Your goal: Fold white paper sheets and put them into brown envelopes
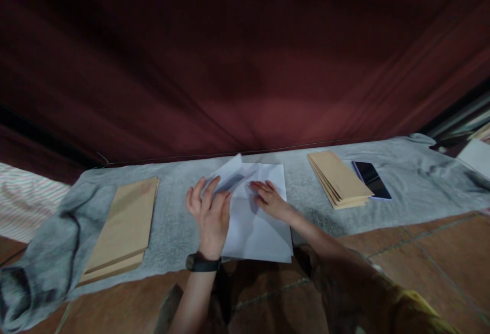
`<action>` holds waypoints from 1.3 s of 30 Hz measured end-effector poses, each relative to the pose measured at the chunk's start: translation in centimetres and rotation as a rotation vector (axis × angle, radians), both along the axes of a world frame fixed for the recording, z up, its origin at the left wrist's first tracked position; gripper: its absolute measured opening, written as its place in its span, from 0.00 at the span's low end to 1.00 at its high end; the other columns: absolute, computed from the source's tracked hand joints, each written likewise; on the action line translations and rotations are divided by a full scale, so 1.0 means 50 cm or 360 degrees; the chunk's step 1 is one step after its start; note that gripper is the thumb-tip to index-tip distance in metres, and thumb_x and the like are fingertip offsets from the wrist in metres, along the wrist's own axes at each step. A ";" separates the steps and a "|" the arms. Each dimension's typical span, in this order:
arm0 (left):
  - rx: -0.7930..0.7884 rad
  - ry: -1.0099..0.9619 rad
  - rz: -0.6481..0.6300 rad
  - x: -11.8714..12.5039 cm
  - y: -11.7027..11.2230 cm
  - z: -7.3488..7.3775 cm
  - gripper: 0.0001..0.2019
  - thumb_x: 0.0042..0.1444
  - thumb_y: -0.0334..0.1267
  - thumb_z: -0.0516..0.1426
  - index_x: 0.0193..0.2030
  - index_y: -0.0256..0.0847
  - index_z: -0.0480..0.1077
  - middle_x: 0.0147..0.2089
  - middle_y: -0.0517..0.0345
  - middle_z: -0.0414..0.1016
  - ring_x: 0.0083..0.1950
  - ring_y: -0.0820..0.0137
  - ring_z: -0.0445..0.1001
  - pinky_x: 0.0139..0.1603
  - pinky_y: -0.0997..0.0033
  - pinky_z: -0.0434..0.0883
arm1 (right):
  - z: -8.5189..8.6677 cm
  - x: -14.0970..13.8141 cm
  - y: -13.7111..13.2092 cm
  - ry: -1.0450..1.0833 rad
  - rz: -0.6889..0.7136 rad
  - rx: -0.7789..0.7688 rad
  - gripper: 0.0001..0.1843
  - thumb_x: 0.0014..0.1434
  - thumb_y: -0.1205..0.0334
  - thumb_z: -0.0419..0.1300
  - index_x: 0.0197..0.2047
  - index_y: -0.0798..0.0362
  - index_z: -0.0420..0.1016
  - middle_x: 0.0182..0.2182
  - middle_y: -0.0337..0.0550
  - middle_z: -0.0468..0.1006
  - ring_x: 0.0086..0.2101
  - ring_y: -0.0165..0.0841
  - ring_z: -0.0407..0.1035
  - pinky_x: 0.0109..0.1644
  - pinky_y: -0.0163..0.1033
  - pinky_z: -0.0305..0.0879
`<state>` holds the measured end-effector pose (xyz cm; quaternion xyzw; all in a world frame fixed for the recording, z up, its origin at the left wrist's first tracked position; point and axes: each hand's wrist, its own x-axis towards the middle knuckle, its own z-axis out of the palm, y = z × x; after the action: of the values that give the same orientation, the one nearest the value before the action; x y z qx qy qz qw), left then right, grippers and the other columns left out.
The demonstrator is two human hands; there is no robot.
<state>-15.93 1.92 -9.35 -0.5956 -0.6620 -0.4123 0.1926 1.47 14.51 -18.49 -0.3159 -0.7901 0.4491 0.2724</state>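
White rectangular paper sheets (pixel 264 239) run lengthwise from the front edge of the grey-clothed bench (pixel 172 222), beneath the spread right hand (pixel 270 201); left hand (pixel 209 216) curls by a raised flap (pixel 230 166), grip unclear.

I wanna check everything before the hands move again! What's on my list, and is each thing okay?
1. Right hand on the white paper: ok, its fingers rest there.
2. White paper all flat: not ok, a part sticks up by the left hand.
3. Left hand pinching that raised part firmly: cannot tell from this view.
4. Left envelopes apart from the paper: ok, gray cloth shows between.
5. Right envelopes apart from the paper: ok, cloth shows there too.
6. Phone away from the paper: ok, it's past the right envelopes.
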 end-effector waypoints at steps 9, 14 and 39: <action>-0.0445 0.0134 -0.0294 0.041 -0.001 -0.060 0.09 0.64 0.28 0.53 0.39 0.44 0.73 0.55 0.54 0.79 0.68 0.57 0.66 0.72 0.41 0.46 | 0.016 0.014 0.064 0.0944 -0.0479 -0.1022 0.13 0.51 0.55 0.61 0.39 0.51 0.79 0.39 0.45 0.82 0.43 0.41 0.75 0.55 0.48 0.67; -0.0486 0.0070 -0.0273 0.031 -0.003 -0.064 0.08 0.65 0.31 0.53 0.39 0.45 0.74 0.60 0.54 0.77 0.72 0.56 0.59 0.72 0.37 0.43 | 0.045 0.023 0.053 0.0877 -0.0377 -0.1195 0.13 0.40 0.59 0.70 0.33 0.49 0.79 0.33 0.39 0.80 0.39 0.38 0.71 0.47 0.41 0.65; -0.0539 -0.1488 -0.0524 0.033 -0.014 -0.047 0.16 0.65 0.50 0.54 0.45 0.45 0.79 0.64 0.51 0.72 0.66 0.60 0.68 0.68 0.55 0.63 | 0.022 -0.007 0.070 0.0468 -0.0932 -0.0585 0.10 0.54 0.49 0.56 0.31 0.47 0.67 0.27 0.36 0.71 0.34 0.36 0.64 0.42 0.39 0.60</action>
<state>-14.29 1.22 -11.70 -0.4668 -0.6324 -0.5460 -0.2899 1.13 18.02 -17.37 -0.5042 -0.5251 0.5270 0.4386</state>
